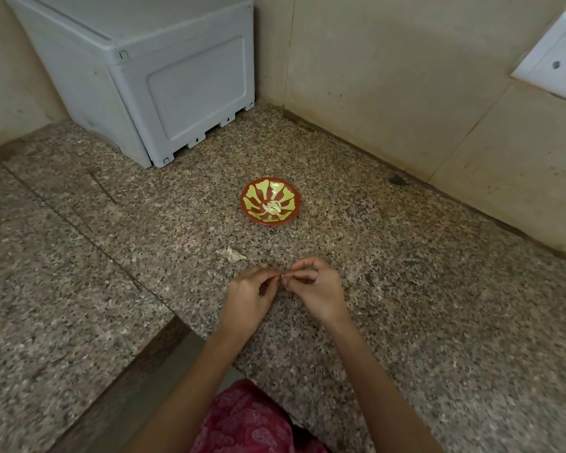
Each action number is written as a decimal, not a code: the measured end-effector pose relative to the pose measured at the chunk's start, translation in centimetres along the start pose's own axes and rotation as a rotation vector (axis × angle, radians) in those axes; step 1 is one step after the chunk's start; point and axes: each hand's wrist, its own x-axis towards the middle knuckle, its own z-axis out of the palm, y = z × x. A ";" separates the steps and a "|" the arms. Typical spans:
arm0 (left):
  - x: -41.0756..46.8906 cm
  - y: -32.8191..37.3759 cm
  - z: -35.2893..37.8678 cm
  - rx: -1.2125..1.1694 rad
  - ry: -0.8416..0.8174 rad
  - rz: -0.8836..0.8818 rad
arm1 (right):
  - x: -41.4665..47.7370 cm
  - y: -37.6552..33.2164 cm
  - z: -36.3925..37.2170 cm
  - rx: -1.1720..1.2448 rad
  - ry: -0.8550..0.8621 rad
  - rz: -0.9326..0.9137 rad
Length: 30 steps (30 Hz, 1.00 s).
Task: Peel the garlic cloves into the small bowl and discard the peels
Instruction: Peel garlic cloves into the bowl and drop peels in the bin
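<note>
My left hand (252, 291) and right hand (319, 287) pinch one tiny garlic clove (282, 275) above the speckled stone worktop (422, 289), nearer me than the small red-and-yellow patterned bowl (258, 195). It looks light and likely slippery; I'd nip its papery skin at the tip.

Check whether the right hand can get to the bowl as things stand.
Probably yes. The bowl sits on the counter beyond the right hand, with nothing between them; the peels lie off to the left. It and the left hand are pinching a clove, though, so it isn't free.
</note>
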 end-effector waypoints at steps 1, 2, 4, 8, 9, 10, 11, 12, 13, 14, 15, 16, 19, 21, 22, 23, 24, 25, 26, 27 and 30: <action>0.0 0.0 0.0 -0.003 -0.004 -0.002 | 0.0 0.0 0.0 -0.014 -0.003 -0.008; -0.1 0.0 -0.1 -0.008 -0.004 -0.004 | 0.0 0.0 0.0 -0.026 -0.006 -0.015; -0.2 0.1 0.0 -0.015 0.008 -0.014 | 0.0 0.0 0.1 -0.042 -0.005 -0.031; -0.4 0.1 0.2 -0.023 0.060 -0.091 | 0.0 0.1 0.1 -0.056 -0.004 -0.035; -0.5 0.1 0.1 -0.023 0.069 -0.108 | 0.0 0.2 0.0 -0.053 -0.012 -0.036; -0.5 0.1 0.1 -0.026 0.069 -0.121 | -0.1 0.2 0.0 -0.047 -0.017 -0.037; -0.5 0.1 0.1 -0.033 0.064 -0.128 | -0.2 0.3 -0.1 -0.036 -0.018 -0.034; -0.6 0.1 0.0 -0.041 0.061 -0.131 | -0.2 0.4 -0.1 -0.019 -0.017 -0.027; -0.6 0.1 0.0 -0.049 0.062 -0.131 | -0.2 0.4 -0.1 0.001 -0.015 -0.014; -0.6 0.0 0.0 -0.057 0.067 -0.134 | -0.2 0.5 -0.1 0.023 -0.016 0.002; -0.5 0.1 0.0 -0.067 0.072 -0.143 | -0.2 0.4 -0.1 0.041 -0.017 0.017; -0.4 0.0 0.0 -0.076 0.075 -0.162 | -0.2 0.4 -0.1 0.051 -0.020 0.028; -0.1 0.2 0.3 -0.099 0.089 -0.226 | -0.1 0.3 -0.1 0.051 -0.036 0.026; 0.0 0.2 0.3 -0.118 0.085 -0.212 | -0.1 0.3 -0.2 0.048 -0.046 0.027; 0.1 0.2 0.3 -0.113 0.066 -0.179 | -0.1 0.2 -0.2 0.047 -0.053 0.031; 0.1 0.2 0.3 -0.096 0.040 -0.143 | -0.1 0.1 -0.3 0.046 -0.063 0.037; 0.1 0.1 0.2 -0.074 0.019 -0.113 | -0.2 0.0 -0.4 0.048 -0.077 0.043; 0.1 0.0 0.1 -0.052 0.002 -0.093 | -0.1 -0.1 -0.4 0.052 -0.092 0.052; 0.1 -0.1 0.0 -0.031 -0.014 -0.077 | -0.1 -0.2 -0.5 0.055 -0.107 0.064; 0.1 -0.2 -0.1 -0.009 -0.028 -0.059 | 0.0 -0.3 -0.5 0.054 -0.119 0.077; 0.1 -0.1 -0.2 0.046 -0.040 -0.016 | 0.2 -0.5 -0.5 0.041 -0.128 0.106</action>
